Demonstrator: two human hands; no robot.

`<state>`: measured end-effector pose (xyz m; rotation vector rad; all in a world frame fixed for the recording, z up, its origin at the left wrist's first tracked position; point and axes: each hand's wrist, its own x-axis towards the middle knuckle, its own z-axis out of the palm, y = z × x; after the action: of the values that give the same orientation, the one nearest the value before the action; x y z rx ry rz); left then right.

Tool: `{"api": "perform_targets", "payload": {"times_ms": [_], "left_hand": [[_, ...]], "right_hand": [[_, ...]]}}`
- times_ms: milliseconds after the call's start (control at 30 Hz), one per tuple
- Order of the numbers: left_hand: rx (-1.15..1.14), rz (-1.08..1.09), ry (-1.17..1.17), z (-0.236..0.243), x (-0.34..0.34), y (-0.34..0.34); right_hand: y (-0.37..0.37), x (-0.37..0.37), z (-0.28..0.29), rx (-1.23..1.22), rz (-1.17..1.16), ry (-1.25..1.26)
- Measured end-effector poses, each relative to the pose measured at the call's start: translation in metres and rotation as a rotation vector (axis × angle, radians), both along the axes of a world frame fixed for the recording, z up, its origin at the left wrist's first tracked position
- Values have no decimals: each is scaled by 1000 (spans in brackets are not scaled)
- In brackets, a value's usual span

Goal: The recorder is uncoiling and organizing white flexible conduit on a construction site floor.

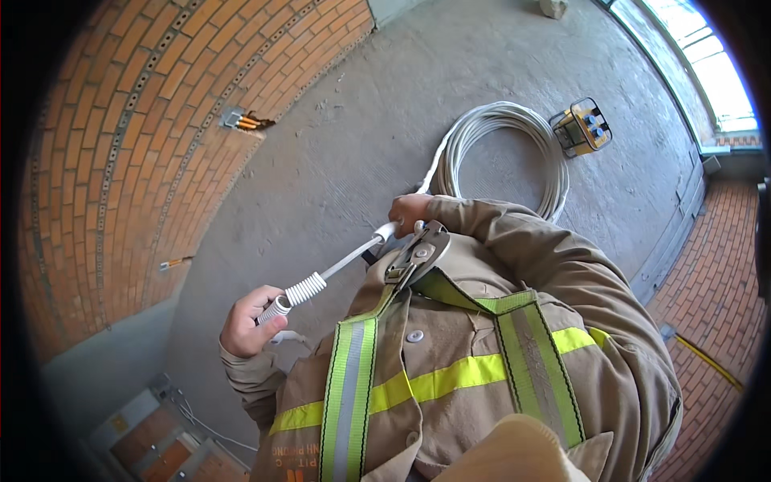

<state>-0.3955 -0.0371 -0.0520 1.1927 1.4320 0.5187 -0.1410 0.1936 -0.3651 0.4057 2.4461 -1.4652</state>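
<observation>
My left hand (247, 323) is closed around a white corrugated conduit (307, 288), whose ribbed length bends near my thumb, one open end facing up. Out of the conduit, a thin whitish cable (352, 258) runs up and right toward my right hand (411, 211). That hand is closed in front of my chest on the white cable, its fingers partly hidden by the sleeve. A thicker white sleeve-like part (386, 231) surrounds the cable just below it. From behind my right hand, the cable leads to a large white coil (451, 161) on the floor.
A yellow power distribution box (580, 128) in a black frame stands beside the coil. At left rises a brick wall (152, 104) with a wall box (241, 120) holding orange conduits. A stone block (552, 8) lies far off on the grey concrete floor (353, 104).
</observation>
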Motion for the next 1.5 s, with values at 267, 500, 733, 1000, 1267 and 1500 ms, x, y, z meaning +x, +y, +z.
{"api": "perform_targets", "payload": {"times_ms": [267, 500, 733, 1000, 1267, 1500], "left_hand": [[-164, 213, -259, -15, 116, -106], [-126, 369, -382, -52, 122, -174], [16, 305, -613, -118, 97, -273], [-395, 191, -828, -326, -16, -476], [-491, 465, -883, -416, -84, -631], [-224, 242, -466, -417, -109, -633]], "right_hand": [[-127, 88, 152, 223, -277, 438], [-254, 46, 176, 487, -202, 530], [-341, 6, 160, 246, -238, 463], [-411, -74, 130, 146, -338, 624], [-405, -120, 97, 367, -530, 702], [-414, -158, 98, 258, -588, 722]]}}
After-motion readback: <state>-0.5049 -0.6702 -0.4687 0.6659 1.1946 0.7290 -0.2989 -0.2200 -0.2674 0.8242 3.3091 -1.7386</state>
